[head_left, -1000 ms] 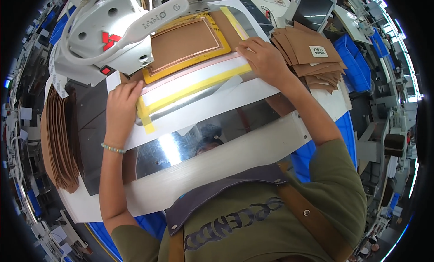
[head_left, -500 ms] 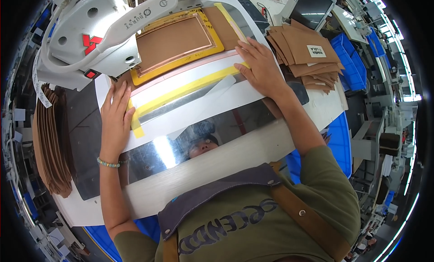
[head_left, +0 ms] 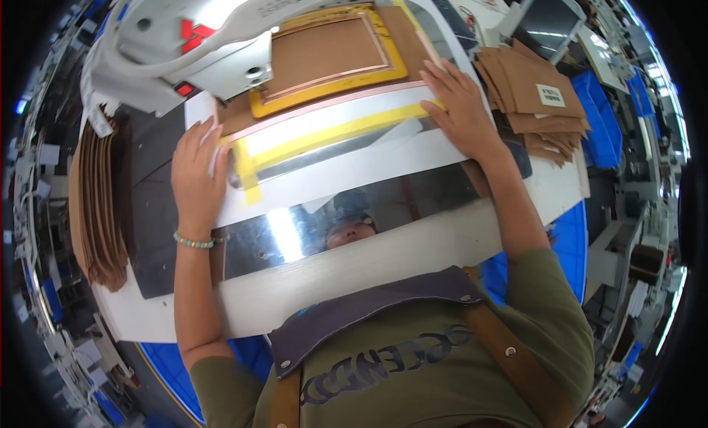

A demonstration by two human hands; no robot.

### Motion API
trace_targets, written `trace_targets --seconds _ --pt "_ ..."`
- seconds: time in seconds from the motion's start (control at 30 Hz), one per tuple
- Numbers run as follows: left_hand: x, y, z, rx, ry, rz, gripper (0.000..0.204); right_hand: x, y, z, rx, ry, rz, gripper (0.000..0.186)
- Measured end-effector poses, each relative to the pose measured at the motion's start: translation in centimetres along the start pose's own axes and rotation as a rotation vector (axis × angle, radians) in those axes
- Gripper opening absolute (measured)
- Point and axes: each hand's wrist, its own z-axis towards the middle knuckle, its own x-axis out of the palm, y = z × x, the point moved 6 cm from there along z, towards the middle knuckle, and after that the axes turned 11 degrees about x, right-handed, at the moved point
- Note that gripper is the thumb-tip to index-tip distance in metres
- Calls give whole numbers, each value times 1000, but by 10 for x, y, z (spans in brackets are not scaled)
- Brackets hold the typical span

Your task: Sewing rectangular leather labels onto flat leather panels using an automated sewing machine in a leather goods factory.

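White sheet [head_left: 369, 162] lay across the mirrored plate [head_left: 442, 190]. My left hand [head_left: 198, 173], unclenched, rested on its left side; yellow frame [head_left: 333, 91] sat mid, over brown panel [head_left: 324, 57]; my right hand [head_left: 464, 118], splayed, gripped nothing, right side. Best handling, I judged: even, light pressure both sides, no nudging the frame.

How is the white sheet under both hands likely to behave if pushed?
The white sheet looks thin, so it may flex or buckle. The mirrored plate beneath its near edge looks smooth, so the sheet could slide.
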Motion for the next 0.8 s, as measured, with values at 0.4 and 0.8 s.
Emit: trace_targets --seconds 0.4,0.8 --pt "17 0 -7 -34 243 -49 54 -1 -1 -1 -4 18 0 50" --pt "17 0 -9 -19 281 53 57 -1 1 -2 17 4 37 49"
